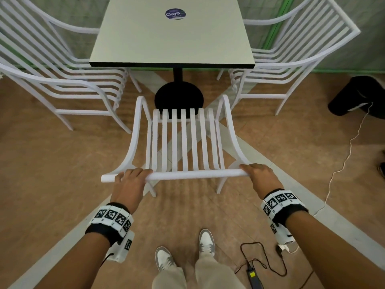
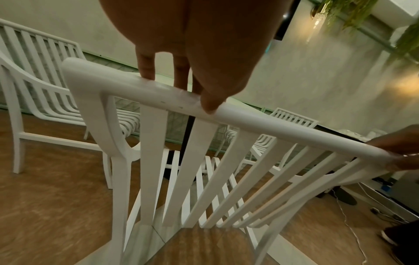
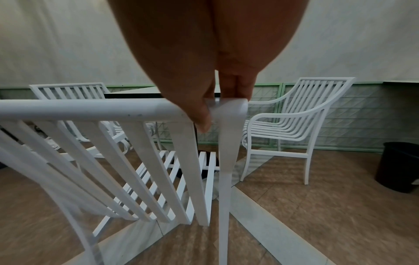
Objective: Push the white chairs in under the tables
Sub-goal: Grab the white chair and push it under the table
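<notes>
A white slatted chair stands in front of me, its seat facing a square pale table on a black pedestal. The seat's front edge lies over the pedestal base, short of the tabletop. My left hand grips the top rail near its left end, fingers over the far side and thumb on the near side. At the rail's right corner my right hand grips it the same way.
Two more white chairs flank the table, one at the left and one at the right, both partly tucked under it. A black bin stands at the right with a white cable trailing across the brown floor. A black charger cable lies by my feet.
</notes>
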Tool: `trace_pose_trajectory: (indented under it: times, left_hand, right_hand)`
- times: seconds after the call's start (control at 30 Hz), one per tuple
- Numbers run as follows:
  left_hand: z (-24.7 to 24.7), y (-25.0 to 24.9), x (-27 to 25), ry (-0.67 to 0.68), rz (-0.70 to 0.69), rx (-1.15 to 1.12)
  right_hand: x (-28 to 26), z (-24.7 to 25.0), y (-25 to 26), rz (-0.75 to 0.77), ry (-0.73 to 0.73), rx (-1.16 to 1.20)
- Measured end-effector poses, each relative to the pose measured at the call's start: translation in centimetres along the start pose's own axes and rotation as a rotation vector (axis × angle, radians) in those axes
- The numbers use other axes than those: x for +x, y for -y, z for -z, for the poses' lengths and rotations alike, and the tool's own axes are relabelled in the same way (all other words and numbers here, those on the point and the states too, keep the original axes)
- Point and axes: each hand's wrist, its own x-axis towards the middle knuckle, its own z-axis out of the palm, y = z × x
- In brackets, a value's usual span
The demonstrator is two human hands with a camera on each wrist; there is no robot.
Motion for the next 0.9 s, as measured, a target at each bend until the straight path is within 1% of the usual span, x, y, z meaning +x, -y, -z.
trace_pose_trajectory:
  times: [0.1,0.23,0.37,0.53,0.63,0.73,0.8,0.83,0.87,0.9]
  left_hand:
    - [0.4,0.7,-0.5,-0.011,0.020,-0.042]
    - [1.1,2.5,-1.2,-0.058,0.099,-0.097]
    - [1.3,3.2,-1.4,-0.065,0.091,-0.091]
    - [1.1,3.0,-1.4,-0.084,0.117,-0.133]
    - [0.4,3.0,-2.1,-0.080,0.113,-0.117]
    - [-0.2,2.7,-4.0,-0.089,0.155,-0.058]
    - [-0.9,2.9,-6.0,-0.112,0.220,-0.066]
    - [-1.5,3.2,-7.3,-0.087,0.258,-0.100]
    - [-2.5,3.7,-8.9,-0.021,0.319,-0.153]
    - [-3.7,4.4,-10.7,0.084,0.383,-0.219]
  right_hand:
    - [-0.4,-0.8,-0.1,0.018,-0.034,0.006]
    - [-0.3,-1.6,-0.3,-0.005,-0.089,0.030]
    - [-0.7,-2.1,0.0,-0.004,-0.134,0.033]
    - [-0.5,-2.5,-0.1,-0.029,-0.129,0.041]
    - [-0.5,-2.9,-0.2,-0.009,-0.153,0.032]
    - [-1.2,-3.6,-0.4,-0.019,-0.221,0.079]
    - [-2.5,-3.9,-0.1,-0.054,-0.299,0.145]
    - [-3.4,-4.3,0.2,-0.082,-0.332,0.159]
    - [-4.3,-4.6,0.6,-0.116,-0.350,0.160]
    - [-5.1,-5.2,1.1,-0.149,-0.349,0.161]
